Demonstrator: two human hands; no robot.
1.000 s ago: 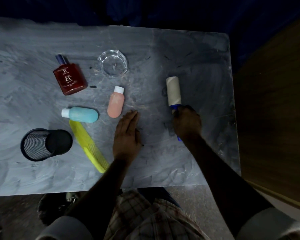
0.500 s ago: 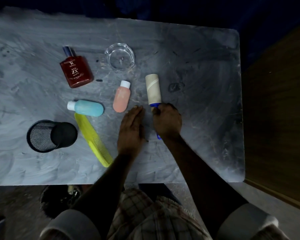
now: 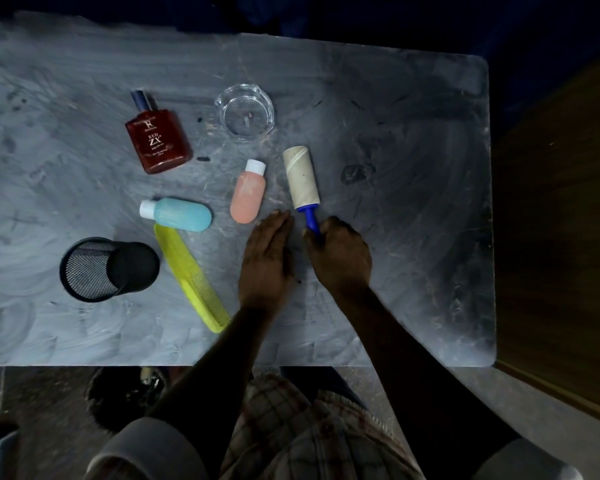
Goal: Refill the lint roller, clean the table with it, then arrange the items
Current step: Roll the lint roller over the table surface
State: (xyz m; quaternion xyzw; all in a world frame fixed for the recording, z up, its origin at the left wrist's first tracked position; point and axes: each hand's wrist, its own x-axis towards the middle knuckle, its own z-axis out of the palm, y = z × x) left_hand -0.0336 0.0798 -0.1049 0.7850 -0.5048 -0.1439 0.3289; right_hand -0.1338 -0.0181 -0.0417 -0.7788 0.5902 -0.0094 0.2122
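My right hand (image 3: pixel 338 259) grips the blue handle of the lint roller (image 3: pixel 301 178), whose cream roll lies on the grey table (image 3: pixel 413 237) pointing away from me. My left hand (image 3: pixel 265 261) rests flat on the table just left of the handle, fingers together, holding nothing. A pink bottle (image 3: pixel 248 192) lies right beside the roll. Further left lie a blue bottle (image 3: pixel 179 214), a yellow comb (image 3: pixel 191 278), a red perfume bottle (image 3: pixel 157 138) and a black mesh cup (image 3: pixel 110 268) tipped on its side. A clear glass dish (image 3: pixel 245 112) sits behind the roller.
Dark smudges mark the table right of the roller, around a spot (image 3: pixel 355 173). The table's right edge meets a brown wooden surface (image 3: pixel 561 237). The front edge runs just above my lap. Small dark specks lie near the perfume bottle.
My right hand has carried the lint roller leftward from the table's right half to beside the pink bottle. The roller now sticks out further from my hand. My left hand stayed put.
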